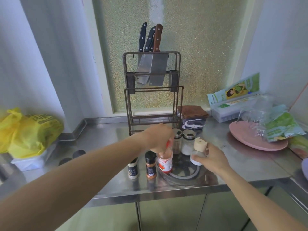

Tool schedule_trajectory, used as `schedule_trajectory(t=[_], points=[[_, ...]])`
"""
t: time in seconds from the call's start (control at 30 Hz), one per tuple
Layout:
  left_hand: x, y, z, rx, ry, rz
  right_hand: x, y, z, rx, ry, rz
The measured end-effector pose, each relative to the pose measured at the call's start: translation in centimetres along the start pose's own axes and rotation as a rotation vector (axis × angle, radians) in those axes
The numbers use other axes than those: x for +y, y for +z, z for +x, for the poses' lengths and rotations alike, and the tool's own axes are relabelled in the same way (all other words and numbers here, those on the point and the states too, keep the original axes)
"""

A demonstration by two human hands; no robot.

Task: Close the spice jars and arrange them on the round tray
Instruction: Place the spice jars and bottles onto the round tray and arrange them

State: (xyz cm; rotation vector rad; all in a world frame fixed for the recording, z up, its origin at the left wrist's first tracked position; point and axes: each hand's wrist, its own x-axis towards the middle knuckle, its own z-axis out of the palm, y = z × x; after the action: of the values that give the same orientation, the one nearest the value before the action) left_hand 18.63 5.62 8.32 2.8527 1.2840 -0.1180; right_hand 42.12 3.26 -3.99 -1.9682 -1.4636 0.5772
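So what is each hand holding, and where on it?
The left hand grips the red-labelled jar around its top. The right hand holds the beige-capped jar by its lower body.

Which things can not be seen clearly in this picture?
- Red-labelled jar: its top is hidden by the left hand and motion blur, head view.
- Small white jar: its side is covered by the right hand.
- Labels on the two dark-capped jars: too small to read.

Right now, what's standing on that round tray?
On the round tray: two glass shakers at the back, the red jar under the left hand, the white jar in the right hand. The red jar's top is hidden.
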Motion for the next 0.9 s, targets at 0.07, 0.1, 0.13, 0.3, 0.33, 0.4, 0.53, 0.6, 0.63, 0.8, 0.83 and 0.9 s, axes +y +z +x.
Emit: schedule_trajectory(t=[0.07, 0.1, 0.13, 0.3, 0.33, 0.4, 0.53, 0.6, 0.63, 0.8, 0.83, 0.9], points=[[-0.3, 0.1, -0.4, 0.035, -0.012, -0.049, -0.4, -0.4, -0.4, -0.008, 0.037, 0.026], [-0.6, 0.0, -0.6, 0.065, -0.016, -0.087, -0.6, -0.8, -0.6, -0.011, 0.055, 0.040], [-0.9, -0.3, -1.0, 0.101, -0.019, -0.118, -0.9, -1.2, -0.9, -0.010, 0.067, 0.060], [-4.4, -1.4, -5.8, 0.327, -0.166, -0.355, -4.6, -4.2, -3.4, 0.314, -0.124, -0.124], [-5.2, -0.9, -6.9, 0.389, -0.215, -0.410, -5.9, -4.6, -4.3, 0.415, -0.240, -0.148], [-6.2, 0.9, -8.8, 0.447, -0.301, -0.448, -9.3, -4.4, -6.7, 0.469, -0.480, -0.130], [-6.7, 5.7, -10.0, 0.334, -0.382, -0.419, -14.8, 0.6, -10.3, 0.201, -0.820, -0.318], [-6.8, 7.5, -9.8, 0.323, -0.405, -0.386, -15.4, 4.1, -10.1, 0.099, -0.856, -0.489], [-6.9, 8.2, -9.7, 0.329, -0.419, -0.379, -15.6, 5.6, -9.9, 0.075, -0.827, -0.555], [-6.8, 10.7, -9.4, 0.417, -0.432, -0.410, -15.9, 9.1, -8.8, 0.011, -0.697, -0.797], [-6.8, 10.9, -9.4, 0.438, -0.439, -0.416, -16.0, 9.3, -8.8, -0.015, -0.684, -0.813], [-6.8, 11.2, -9.4, 0.468, -0.444, -0.431, -16.0, 9.4, -8.8, -0.045, -0.678, -0.843]])
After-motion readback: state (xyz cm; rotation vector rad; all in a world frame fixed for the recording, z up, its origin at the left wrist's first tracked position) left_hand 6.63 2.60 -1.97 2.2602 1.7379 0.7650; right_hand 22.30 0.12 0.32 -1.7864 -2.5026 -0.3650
